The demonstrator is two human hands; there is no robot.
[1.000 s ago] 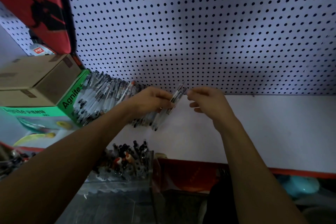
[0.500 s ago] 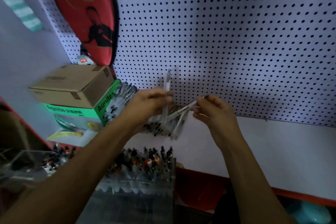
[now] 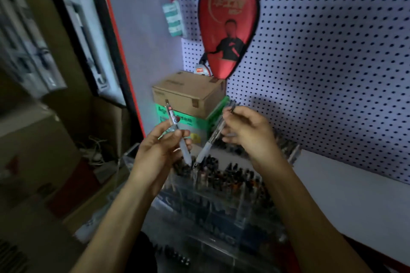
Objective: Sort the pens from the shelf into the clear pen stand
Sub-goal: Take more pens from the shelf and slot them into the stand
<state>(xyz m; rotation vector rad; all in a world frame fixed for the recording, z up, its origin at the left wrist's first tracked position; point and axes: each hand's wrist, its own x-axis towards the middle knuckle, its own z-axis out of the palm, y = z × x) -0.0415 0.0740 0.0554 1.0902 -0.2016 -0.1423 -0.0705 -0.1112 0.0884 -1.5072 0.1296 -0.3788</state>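
Holding one pen (image 3: 175,127) pinched in my left hand (image 3: 158,153) and another pen (image 3: 210,139) gripped in my right hand (image 3: 248,133), I have swung away from the pile on the shelf (image 3: 355,186) where both hands were a second ago. Both tips now point down over the near clear pen stand (image 3: 213,197), already crowded with pens, so dropping them in comes next

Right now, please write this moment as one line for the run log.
left hand: holds one pen | right hand: holds another pen | both tips down over clear pen stand | none released
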